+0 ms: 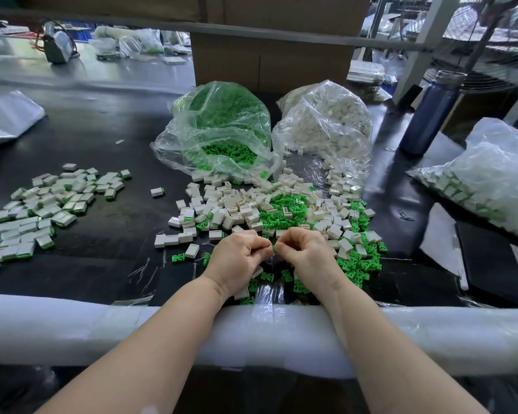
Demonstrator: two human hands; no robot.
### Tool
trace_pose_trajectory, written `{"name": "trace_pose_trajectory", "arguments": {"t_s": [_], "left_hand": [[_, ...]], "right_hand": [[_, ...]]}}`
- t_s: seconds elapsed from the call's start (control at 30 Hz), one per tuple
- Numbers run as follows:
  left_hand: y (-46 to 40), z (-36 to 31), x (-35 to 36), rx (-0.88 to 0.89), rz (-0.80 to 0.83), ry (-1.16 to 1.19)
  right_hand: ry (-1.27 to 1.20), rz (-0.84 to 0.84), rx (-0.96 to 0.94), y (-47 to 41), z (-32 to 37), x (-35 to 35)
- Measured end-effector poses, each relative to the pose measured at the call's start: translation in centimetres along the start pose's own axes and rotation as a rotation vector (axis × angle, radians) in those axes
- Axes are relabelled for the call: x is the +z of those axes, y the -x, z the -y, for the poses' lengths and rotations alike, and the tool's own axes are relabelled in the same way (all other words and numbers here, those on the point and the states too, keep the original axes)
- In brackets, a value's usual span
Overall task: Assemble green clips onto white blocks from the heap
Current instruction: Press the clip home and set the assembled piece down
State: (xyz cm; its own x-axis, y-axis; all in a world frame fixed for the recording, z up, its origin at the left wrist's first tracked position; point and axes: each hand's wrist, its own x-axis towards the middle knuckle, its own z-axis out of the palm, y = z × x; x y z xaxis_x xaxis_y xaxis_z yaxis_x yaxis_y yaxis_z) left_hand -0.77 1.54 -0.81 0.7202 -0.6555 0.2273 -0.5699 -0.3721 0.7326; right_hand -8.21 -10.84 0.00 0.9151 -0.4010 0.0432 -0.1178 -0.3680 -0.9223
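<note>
From the head view, my left hand (239, 258) and my right hand (304, 255) meet knuckle to knuckle just above the near edge of the black table (102, 249), fingers curled, pinching a small green clip (273, 248) between them. Only a sliver of it shows. Just beyond lies the heap (281, 213) of boxy white blocks and bright green clips. The finished pieces (42, 210), white with green edges, lie well apart on my left.
</note>
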Motion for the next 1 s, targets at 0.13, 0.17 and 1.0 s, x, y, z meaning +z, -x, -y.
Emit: {"name": "trace_pose_trajectory", "arguments": {"t_s": [0.13,0.17,1.0], "left_hand": [[0.12,-0.08,0.01,0.03,-0.006,-0.061],[0.12,-0.11,0.01,0.035,-0.004,-0.068],[-0.09,0.06,0.38,-0.035,-0.061,0.105]], "right_hand": [[0.051,0.004,-0.016,-0.03,-0.08,-0.05],[0.059,0.002,-0.018,-0.04,-0.13,-0.05],[-0.336,-0.11,0.014,-0.07,-0.25,0.01]]}}
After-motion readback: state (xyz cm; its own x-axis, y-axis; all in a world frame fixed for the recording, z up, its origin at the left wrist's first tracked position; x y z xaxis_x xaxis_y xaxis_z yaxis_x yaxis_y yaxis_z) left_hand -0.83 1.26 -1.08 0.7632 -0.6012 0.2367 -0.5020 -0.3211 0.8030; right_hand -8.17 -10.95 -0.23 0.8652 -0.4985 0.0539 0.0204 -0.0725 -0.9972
